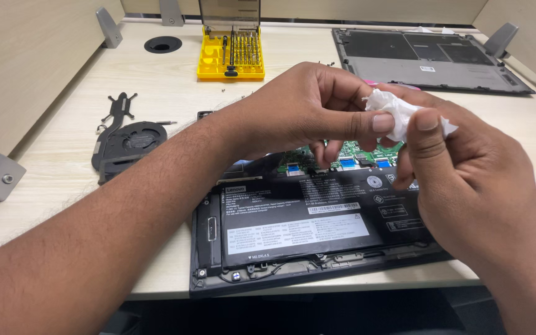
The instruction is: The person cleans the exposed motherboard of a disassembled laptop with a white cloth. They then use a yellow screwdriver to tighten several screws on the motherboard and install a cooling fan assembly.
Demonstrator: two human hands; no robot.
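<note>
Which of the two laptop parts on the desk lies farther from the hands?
The grey bottom cover at the desk's back right; the opened laptop lies directly beneath both hands.

I'm looking down at an office-style desk used as an electronics repair bench. The pale wood-grain desk (63, 142) has low partition walls (26, 56) held by grey brackets and a round cable grommet (162, 44). On it lie an opened laptop (305, 229), its removed bottom cover (426, 62), a cooling fan with heat pipe (128, 141) and a yellow screwdriver bit set (231, 54).
</note>
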